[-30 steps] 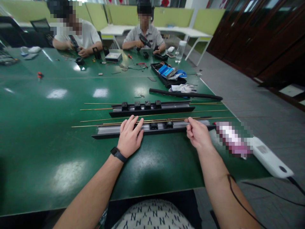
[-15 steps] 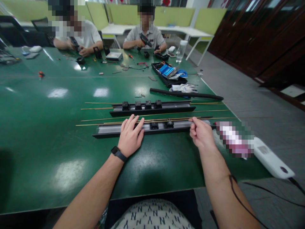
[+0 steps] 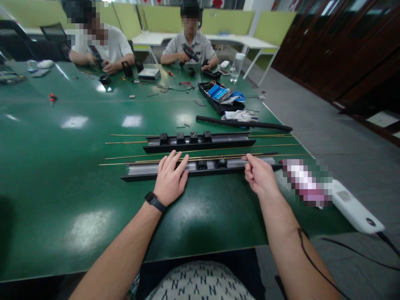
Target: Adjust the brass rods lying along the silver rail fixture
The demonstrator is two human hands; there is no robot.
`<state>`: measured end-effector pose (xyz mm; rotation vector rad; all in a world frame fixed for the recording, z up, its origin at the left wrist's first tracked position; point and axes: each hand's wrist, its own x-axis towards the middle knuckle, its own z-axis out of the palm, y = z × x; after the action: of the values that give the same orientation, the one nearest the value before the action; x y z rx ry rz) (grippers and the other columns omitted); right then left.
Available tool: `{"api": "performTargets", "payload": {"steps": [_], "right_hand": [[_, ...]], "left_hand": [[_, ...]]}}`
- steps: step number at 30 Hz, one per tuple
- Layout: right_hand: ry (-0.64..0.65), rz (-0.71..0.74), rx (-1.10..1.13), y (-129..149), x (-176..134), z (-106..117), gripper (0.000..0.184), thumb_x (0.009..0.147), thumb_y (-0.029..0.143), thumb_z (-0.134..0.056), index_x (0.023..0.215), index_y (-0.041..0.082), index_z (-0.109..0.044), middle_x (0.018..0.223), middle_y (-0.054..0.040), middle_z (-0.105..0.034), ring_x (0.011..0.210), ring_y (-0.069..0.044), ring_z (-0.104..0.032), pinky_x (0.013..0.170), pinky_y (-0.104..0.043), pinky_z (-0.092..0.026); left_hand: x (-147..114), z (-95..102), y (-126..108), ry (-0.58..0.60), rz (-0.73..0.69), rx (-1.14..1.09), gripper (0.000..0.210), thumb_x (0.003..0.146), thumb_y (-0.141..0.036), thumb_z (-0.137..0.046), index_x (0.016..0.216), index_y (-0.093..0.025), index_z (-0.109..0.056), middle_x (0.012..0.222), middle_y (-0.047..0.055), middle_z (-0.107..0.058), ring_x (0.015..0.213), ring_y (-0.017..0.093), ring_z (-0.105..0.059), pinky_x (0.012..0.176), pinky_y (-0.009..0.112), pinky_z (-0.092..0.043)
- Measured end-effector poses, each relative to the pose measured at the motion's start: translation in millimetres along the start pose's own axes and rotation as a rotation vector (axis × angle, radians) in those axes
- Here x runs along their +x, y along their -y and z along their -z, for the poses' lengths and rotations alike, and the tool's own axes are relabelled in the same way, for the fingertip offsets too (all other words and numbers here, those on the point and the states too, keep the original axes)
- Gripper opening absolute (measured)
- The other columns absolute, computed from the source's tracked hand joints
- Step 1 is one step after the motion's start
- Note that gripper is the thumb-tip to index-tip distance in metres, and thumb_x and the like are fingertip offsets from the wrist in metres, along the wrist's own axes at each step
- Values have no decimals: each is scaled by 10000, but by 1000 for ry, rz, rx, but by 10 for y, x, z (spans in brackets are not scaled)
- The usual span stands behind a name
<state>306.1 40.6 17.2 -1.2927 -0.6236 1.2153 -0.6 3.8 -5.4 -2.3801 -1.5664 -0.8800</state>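
My left hand (image 3: 171, 177) lies over the near black rail (image 3: 143, 170), its fingers spread across the rail's far edge and the thin brass rods (image 3: 121, 162). At the right part of the same rail, my right hand (image 3: 261, 173) is closed, its thumb and forefinger pinching a thin brass rod. Between the hands, small black blocks (image 3: 222, 163) sit in the rail's grey channel. Part of the channel is hidden under my left hand. Just beyond lies a second black rail (image 3: 200, 145) with several black blocks (image 3: 180, 138) and more rods through it.
Behind the rails are a long black strip (image 3: 243, 123), white gloves (image 3: 240, 116) and a black tray (image 3: 215, 106) with blue items. A white power strip (image 3: 356, 208) lies at the right corner. Across the green table (image 3: 78, 175), two people sit, one with a power drill (image 3: 190, 53).
My right hand has shifted slightly left along the near rail, still pinched. My left hand stays in place with its fingers spread.
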Motion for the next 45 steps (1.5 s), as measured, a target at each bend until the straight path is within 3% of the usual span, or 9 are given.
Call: {"api": "performTargets", "payload": {"steps": [14,22,29,40,45], "right_hand": [[-69,19,21,15,57,64,177,865,311,-742,834,140,-711,484,56,-527,294,-46,-344,246,-148,-189],[13,-4,-2,0,20,26,245,859,381,-764,894,142,-724,501,51,-548,298,-46,-349,250,-146,-196],[15,-17,-2,-20,32,23,214,840,343,-775,869,139,-719,501,59,-537,306,-35,-342,256,-133,-207],[-1,-29,-1,3,6,9,324,798,434,-848,879,162,-691,507,67,-536,300,-36,-352,252,-136,-209],[1,-42,36,15,5,8,296,786,381,-867,861,159,-686,507,71,-532,307,-26,-355,259,-124,-221]], "left_hand": [[1,3,3,-2,3,2,507,1020,-306,-524,1518,-214,-522,1549,151,-539,1541,313,-373,1258,529,-286],[7,4,-2,5,9,-12,501,1021,-315,-524,1512,-216,-530,1539,147,-549,1532,310,-388,1254,527,-293],[8,-3,-1,-5,13,-28,508,1018,-315,-521,1518,-226,-523,1537,147,-551,1531,310,-389,1255,538,-286],[10,3,-4,-3,17,-25,503,1023,-318,-509,1519,-240,-520,1538,139,-550,1528,307,-396,1253,531,-291],[9,13,-8,9,25,-43,513,1020,-320,-508,1527,-246,-514,1545,143,-544,1535,313,-384,1256,548,-281]]}}
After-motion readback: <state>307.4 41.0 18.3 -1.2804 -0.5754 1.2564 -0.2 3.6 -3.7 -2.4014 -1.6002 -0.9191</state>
